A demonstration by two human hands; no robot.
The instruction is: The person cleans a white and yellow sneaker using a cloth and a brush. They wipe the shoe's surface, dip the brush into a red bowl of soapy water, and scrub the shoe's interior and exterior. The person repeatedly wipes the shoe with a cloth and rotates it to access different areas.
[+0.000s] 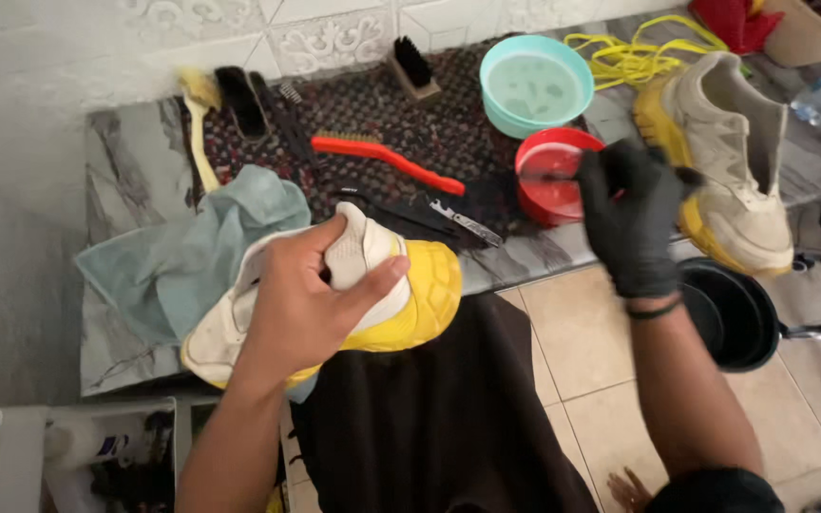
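Sneaker (372, 304), white upper and yellow sole, is lying sole-outward over the near edge of the surface (111, 180), on a pale blue cloth (192, 252). I am gripping it with my bare left hand (306, 304), fingers wrapped over the heel. My gloved right hand (634, 218) is closing on a small brush, dipping its tip into the red bowl (553, 176). I judge the step to be loading the brush; the next move calls for carrying it across to the held shoe. Farther back are sitting a red-handled brush (387, 161), a teal bowl (536, 85) and the second sneaker (729, 171). The brush head is blurring; the bowl's contents I cannot make out.
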